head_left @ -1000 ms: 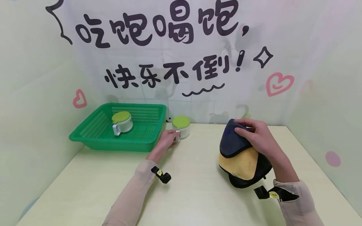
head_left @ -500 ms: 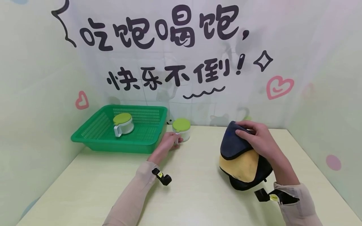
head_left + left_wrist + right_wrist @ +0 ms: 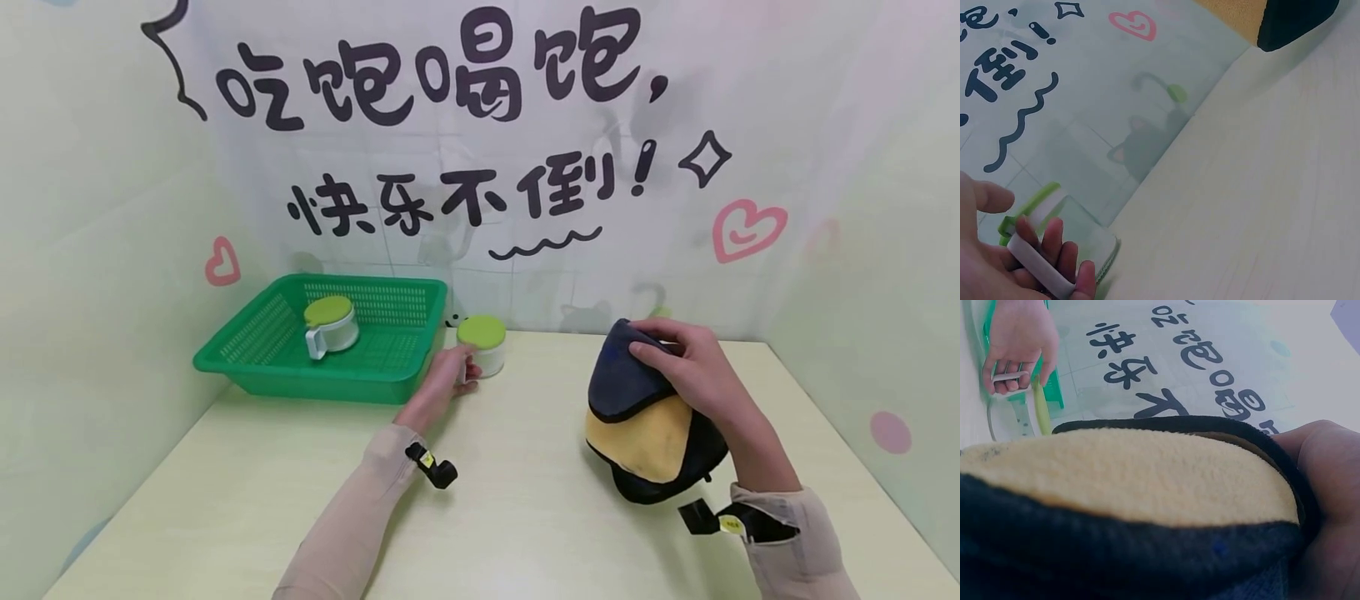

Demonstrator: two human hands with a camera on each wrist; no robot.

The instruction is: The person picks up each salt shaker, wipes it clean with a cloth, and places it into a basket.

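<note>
In the head view my left hand [image 3: 450,372] is at a jar with a green lid [image 3: 482,333] beside the basket. Its fingers [image 3: 1067,259] curl through the jar's white handle [image 3: 1040,269] in the left wrist view, and the thumb stands off from the lid. The jar is upright, its body clear in that view. My right hand [image 3: 686,358] pinches the top of a folded cloth [image 3: 637,437], navy and yellow with black edging, which hangs at the right of the table. The right fingers behind the cloth are partly hidden.
A green plastic basket [image 3: 315,387] stands at the back left, holding a similar lidded jar [image 3: 333,327] with a white handle. Behind the table [image 3: 525,500] is a printed wall sheet [image 3: 420,292]; side walls [image 3: 862,292] flank it.
The head view has shifted slightly. My left fingers have closed further round the jar's handle, while the jar stays in place. The right hand keeps holding the cloth in much the same spot.
</note>
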